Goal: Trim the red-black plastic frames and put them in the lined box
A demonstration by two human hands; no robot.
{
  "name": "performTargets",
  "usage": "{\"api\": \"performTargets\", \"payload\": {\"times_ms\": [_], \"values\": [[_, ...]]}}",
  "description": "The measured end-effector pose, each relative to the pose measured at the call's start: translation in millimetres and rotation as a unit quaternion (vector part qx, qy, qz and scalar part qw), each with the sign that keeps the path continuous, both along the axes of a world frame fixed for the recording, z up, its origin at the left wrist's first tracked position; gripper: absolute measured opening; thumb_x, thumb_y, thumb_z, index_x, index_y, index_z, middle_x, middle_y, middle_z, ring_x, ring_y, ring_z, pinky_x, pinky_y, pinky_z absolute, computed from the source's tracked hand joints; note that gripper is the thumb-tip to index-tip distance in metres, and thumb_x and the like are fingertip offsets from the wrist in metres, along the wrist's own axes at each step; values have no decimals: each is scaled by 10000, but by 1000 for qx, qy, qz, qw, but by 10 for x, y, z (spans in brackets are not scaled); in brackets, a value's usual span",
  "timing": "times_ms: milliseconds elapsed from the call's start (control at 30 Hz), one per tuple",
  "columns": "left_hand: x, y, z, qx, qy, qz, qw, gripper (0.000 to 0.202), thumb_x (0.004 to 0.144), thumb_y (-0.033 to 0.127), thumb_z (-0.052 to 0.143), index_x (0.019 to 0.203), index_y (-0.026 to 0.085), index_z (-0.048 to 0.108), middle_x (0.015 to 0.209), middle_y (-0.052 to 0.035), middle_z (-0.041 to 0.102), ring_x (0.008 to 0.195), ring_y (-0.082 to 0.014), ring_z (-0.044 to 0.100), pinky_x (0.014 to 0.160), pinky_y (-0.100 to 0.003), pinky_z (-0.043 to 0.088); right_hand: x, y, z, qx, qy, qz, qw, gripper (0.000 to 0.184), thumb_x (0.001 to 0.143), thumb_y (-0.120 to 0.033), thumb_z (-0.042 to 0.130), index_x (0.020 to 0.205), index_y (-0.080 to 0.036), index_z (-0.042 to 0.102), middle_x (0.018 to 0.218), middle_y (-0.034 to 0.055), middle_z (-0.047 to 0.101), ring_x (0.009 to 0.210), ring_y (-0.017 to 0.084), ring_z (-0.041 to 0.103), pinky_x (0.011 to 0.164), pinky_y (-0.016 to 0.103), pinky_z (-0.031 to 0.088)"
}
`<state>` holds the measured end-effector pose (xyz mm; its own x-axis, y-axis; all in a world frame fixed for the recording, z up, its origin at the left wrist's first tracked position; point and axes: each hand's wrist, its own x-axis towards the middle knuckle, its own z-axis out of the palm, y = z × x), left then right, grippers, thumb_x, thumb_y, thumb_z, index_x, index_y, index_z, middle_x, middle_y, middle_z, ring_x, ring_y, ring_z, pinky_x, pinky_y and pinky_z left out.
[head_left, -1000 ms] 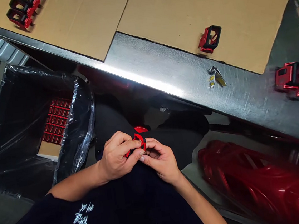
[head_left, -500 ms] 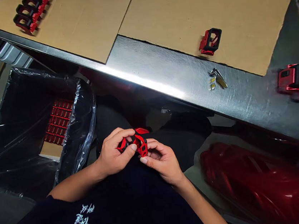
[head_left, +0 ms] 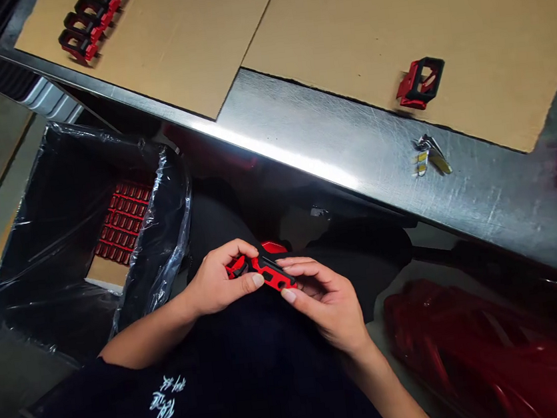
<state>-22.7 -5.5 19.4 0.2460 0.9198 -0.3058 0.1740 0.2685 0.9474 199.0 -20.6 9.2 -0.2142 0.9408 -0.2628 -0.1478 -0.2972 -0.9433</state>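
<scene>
Over my lap, my left hand (head_left: 219, 281) and my right hand (head_left: 333, 302) grip a red-and-black plastic bracket (head_left: 272, 277) between them. Its long red side with dark openings faces up, and a black bar runs along its upper edge. Thumb and fingers of the left hand pinch its left end; the right hand's fingertips close on the other end. A second red-and-black piece (head_left: 236, 267) shows inside my left hand, mostly covered by the fingers; whether it is joined to the bracket I cannot tell.
On the cardboard (head_left: 328, 22) covering the metal bench stands a similar bracket (head_left: 421, 83), with a row of them (head_left: 87, 29) at far left. A folded clipper-like tool (head_left: 430, 155) lies on bare metal. A black-lined bin (head_left: 38, 216) holds packed red parts (head_left: 126, 219). A red plastic bag (head_left: 486, 353) sits lower right.
The bracket has been turned in my hands, from standing upright with its frame showing to lying lengthwise with its side up. My right hand has shifted a little right. The whole view has also shifted.
</scene>
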Motion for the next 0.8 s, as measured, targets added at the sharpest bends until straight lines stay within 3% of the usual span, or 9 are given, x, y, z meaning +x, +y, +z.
{"api": "performTargets", "payload": {"times_ms": [267,367,500,667,800], "values": [[-206,81,3,-114,-99,-2,989,347,763,444,814,858,162,635,822,-33,684,700,-128,598,675,-262,480,-83,184,0,-73,20,33,997,301,810,-349,863,1103,-308,806,1187,63,792,1101,273,751,968,422,616],[-270,99,39,-124,-120,1,985,373,714,340,842,993,164,668,852,-27,689,700,-117,604,674,-252,490,-137,238,-38,-82,34,57,994,329,820,-360,858,1139,-316,796,1224,62,783,1124,279,747,1019,452,593],[-325,95,59,-134,-132,-13,982,552,687,233,826,1218,188,683,860,-7,682,735,-120,622,712,-261,501,-244,326,-97,-90,47,86,991,344,833,-374,846,1166,-310,788,1251,66,772,1176,298,727,1074,494,556],[-438,110,41,-176,-142,-26,974,476,683,274,823,1143,181,747,881,-15,712,715,-118,614,705,-264,482,-416,465,-134,-94,35,91,991,296,837,-362,837,1126,-312,802,1207,56,789,1128,278,743,1036,464,578],[-528,116,12,-211,-183,-12,960,437,736,358,790,1129,169,757,796,-23,711,645,-116,577,596,-237,430,-523,532,-164,-83,11,127,988,279,845,-378,825,1113,-304,808,1213,66,784,1128,285,735,1014,461,587]]}}
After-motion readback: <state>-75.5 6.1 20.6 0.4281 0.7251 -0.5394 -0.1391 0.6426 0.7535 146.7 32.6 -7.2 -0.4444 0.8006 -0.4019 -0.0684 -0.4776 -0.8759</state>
